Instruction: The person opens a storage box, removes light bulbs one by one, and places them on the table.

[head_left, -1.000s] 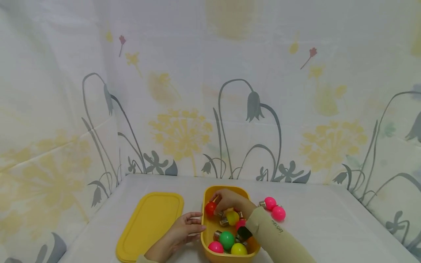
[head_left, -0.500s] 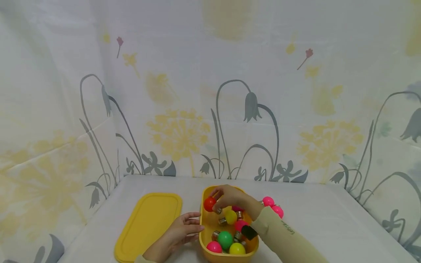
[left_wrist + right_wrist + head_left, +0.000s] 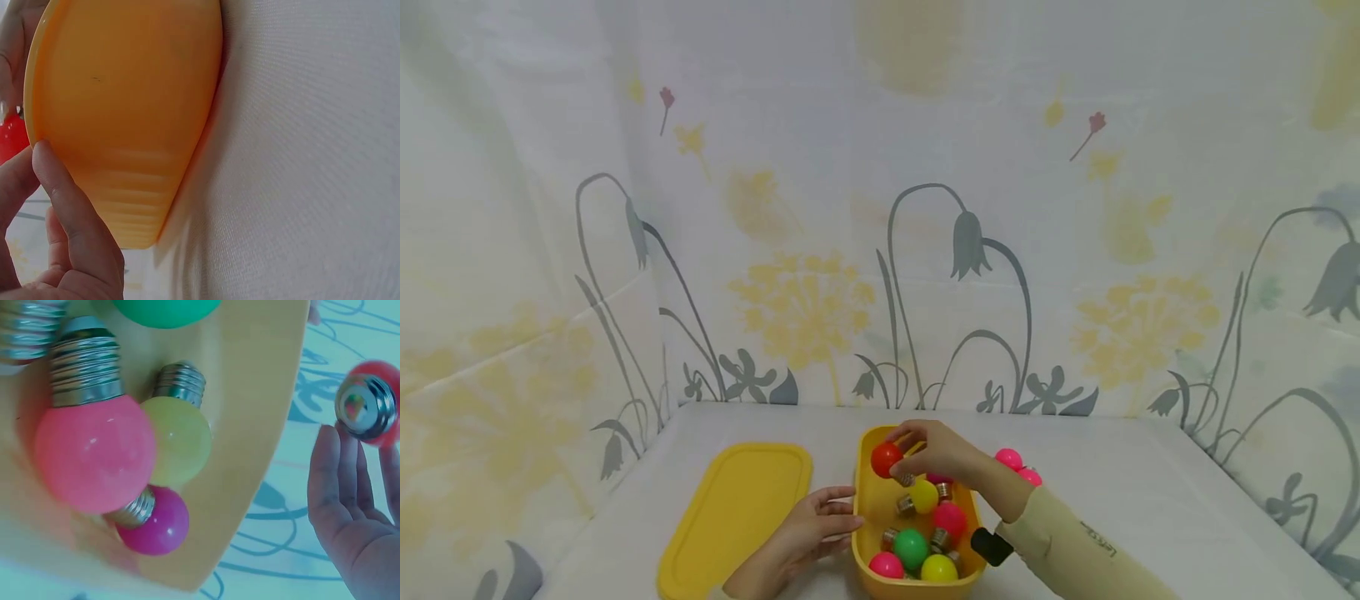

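In the head view, my right hand [image 3: 936, 450] pinches a red light bulb [image 3: 886, 459] above the far end of the yellow plastic box [image 3: 862, 546]. The bulb's metal screw base [image 3: 362, 403] faces the camera in the right wrist view, with fingertips against it. At the box's left side my left hand [image 3: 820, 521] holds the rim between thumb and finger, as the left wrist view also shows. Inside lie a green bulb [image 3: 911, 548], yellow bulbs [image 3: 938, 569] and pink bulbs [image 3: 950, 520], several in all, with metal screw bases.
A flat yellow lid [image 3: 737, 517] lies on the white-covered table left of the box. Pink bulbs [image 3: 1008, 458] rest on the table to the right, partly behind the right arm. A flower-patterned cloth [image 3: 820, 208] hangs behind.
My right hand has lifted the red bulb up from inside the box, and the right forearm has shifted right. My left hand stays at the box's rim.
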Demonstrator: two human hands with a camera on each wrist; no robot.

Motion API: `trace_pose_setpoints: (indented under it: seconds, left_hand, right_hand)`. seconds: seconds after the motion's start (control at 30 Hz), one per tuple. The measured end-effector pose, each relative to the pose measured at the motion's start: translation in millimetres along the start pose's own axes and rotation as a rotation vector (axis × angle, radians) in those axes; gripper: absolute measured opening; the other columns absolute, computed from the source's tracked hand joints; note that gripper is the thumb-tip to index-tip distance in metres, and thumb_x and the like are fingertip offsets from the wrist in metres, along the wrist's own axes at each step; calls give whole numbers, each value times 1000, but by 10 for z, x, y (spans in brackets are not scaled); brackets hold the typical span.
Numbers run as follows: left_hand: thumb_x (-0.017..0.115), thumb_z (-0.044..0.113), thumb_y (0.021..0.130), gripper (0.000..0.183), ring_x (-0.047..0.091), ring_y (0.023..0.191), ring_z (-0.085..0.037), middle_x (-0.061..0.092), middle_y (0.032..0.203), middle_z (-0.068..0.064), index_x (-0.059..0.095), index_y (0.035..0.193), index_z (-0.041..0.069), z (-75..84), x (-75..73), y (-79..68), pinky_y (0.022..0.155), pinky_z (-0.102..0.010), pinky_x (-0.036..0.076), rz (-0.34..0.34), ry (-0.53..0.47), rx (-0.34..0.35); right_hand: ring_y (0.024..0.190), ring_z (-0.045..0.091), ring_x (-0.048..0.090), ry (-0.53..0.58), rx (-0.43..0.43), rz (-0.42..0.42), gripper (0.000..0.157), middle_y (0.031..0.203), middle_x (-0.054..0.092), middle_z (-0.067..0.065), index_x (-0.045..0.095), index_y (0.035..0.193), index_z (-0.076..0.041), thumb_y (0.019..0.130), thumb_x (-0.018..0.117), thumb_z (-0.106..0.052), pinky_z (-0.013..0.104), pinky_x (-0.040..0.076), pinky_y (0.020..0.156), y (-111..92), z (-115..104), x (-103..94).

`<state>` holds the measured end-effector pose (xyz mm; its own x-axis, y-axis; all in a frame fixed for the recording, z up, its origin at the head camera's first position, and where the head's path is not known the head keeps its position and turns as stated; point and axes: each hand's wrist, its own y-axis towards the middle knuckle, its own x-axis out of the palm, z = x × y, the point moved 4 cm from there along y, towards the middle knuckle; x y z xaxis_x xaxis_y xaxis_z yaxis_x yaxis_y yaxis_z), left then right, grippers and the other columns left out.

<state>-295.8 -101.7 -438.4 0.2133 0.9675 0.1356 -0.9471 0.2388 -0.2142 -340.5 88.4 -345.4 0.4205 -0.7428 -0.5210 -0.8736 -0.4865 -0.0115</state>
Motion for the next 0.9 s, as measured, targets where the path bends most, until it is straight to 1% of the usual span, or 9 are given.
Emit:
trace_pose_setpoints:
  seconds: [0.13,0.27,0.47,0.53,0.67,0.8,0.9]
  left_hand:
    - [69,8,84,53,61,77,-15,57,103,-13,45,129,-4,-14,23,5,70,-28,54,1,-6,-11]
    - [69,7,84,52,60,77,-15,57,104,-14,45,129,-4,-13,17,13,69,-27,54,7,-12,-4]
    - [69,6,83,53,60,77,-15,57,103,-13,44,129,-5,-3,8,-11,68,-27,54,12,-13,4]
    - [69,6,83,52,60,77,-15,57,102,-13,45,128,-5,-4,6,-16,69,-27,54,17,-14,-2]
    - [69,6,83,51,60,76,-15,57,101,-12,46,128,-5,-6,7,-20,69,-27,54,19,-17,1]
    - [68,4,84,50,60,75,-14,57,100,-11,46,127,-5,-1,18,-22,69,-28,54,7,-25,22]
    - [68,3,84,50,60,74,-13,57,99,-10,45,127,-6,3,25,-29,68,-27,54,-1,-27,38]
  right_hand:
    - [84,21,59,-8,6,52,44,105,59,8,61,112,-11,73,79,-21,41,54,75,-107,47,-73]
    - [84,21,59,-14,11,74,43,104,59,8,60,112,-8,74,78,-18,38,54,74,-195,83,-119]
    - [82,19,58,-34,15,108,40,100,60,7,61,111,-5,76,77,-14,38,55,71,-311,138,-206]
    - [81,20,58,-12,17,108,39,98,59,8,60,112,-4,77,76,-14,36,55,69,-343,164,-240]
    - [79,20,58,24,47,133,41,97,59,8,60,113,-4,77,76,-14,34,55,67,-403,231,-317]
    - [80,20,58,18,95,186,42,96,59,8,60,113,-4,76,76,-14,35,55,68,-462,320,-393]
    - [80,20,58,23,112,214,43,96,59,9,59,113,-3,76,77,-14,36,55,69,-492,394,-434]
